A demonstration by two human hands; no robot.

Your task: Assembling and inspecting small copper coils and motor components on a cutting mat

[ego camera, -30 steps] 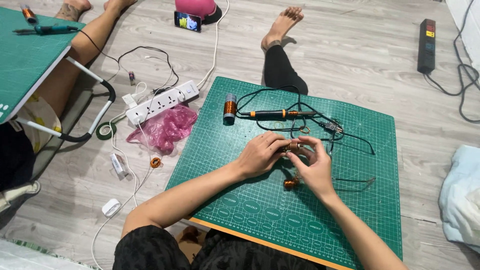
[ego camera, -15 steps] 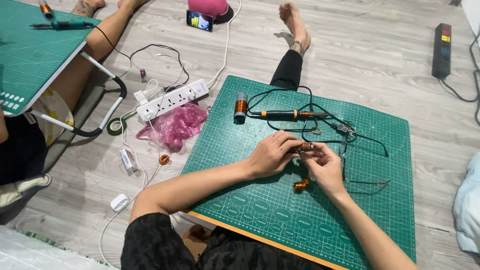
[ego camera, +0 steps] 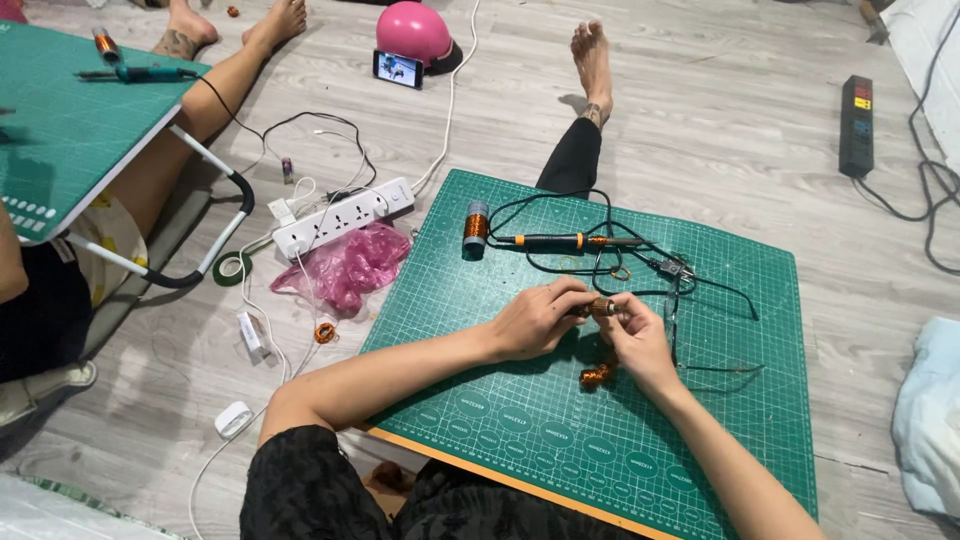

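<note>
Both hands meet over the middle of a green cutting mat [ego camera: 520, 420]. My left hand [ego camera: 535, 318] and my right hand [ego camera: 637, 338] together pinch a small copper wire coil [ego camera: 603, 306] between their fingertips. A loose tangle of copper wire [ego camera: 596, 376] lies on the mat just under my right hand. Behind the hands rest a soldering iron [ego camera: 565, 241] with a black and orange handle, its black cord looped around it, and a copper wire spool [ego camera: 475, 228] standing upright.
A white power strip [ego camera: 340, 216], a pink plastic bag [ego camera: 348, 268], a green tape roll [ego camera: 232, 267] and a small copper ring [ego camera: 324, 332] lie left of the mat. Another person sits at left with a second green mat [ego camera: 70, 130]. A black power strip [ego camera: 856, 125] lies far right.
The camera view has shifted, so the mat sits lower in frame. Both hands stay together on the coil with little change in their grip.
</note>
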